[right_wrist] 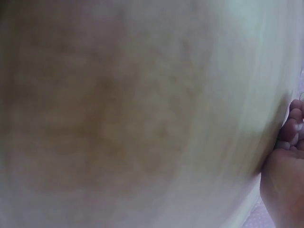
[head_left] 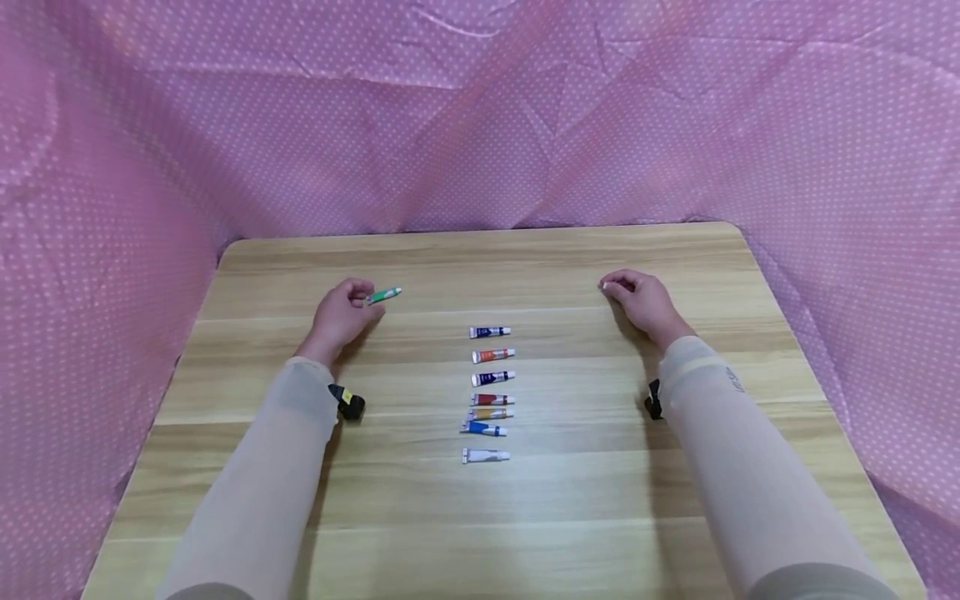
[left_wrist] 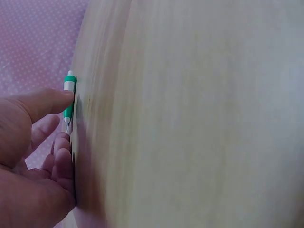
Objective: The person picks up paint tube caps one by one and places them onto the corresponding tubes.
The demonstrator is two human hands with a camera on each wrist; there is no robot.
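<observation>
Seven small paint tubes [head_left: 489, 392] lined up in a column at mid-tabletop, each lying crosswise, white-capped, soft-bodied and flattened at the crimped end; colours running from dark blue at the far end through orange, navy, red, ochre and blue to a pale grey one nearest. Set on a pale wood-grain tabletop [head_left: 570, 517], smooth, faintly glossy, with rounded far corners. Draped behind and down both sides, pink fabric [head_left: 480, 108] dotted white, creased and sagging against the far edge. Left hand [head_left: 341, 315] resting left of the column, thumb and forefinger pinched round a green tube [head_left: 384, 294] with a white cap, held just off the wood and pointing toward the centre; same tube seen edge-on in the left wrist view [left_wrist: 69, 97], thumb pressed on its side. Right hand [head_left: 637, 300] resting on the wood well right of the column, fingers loosely curled, holding nothing. Wide bare wood between each hand and the column, and more along the near edge.
</observation>
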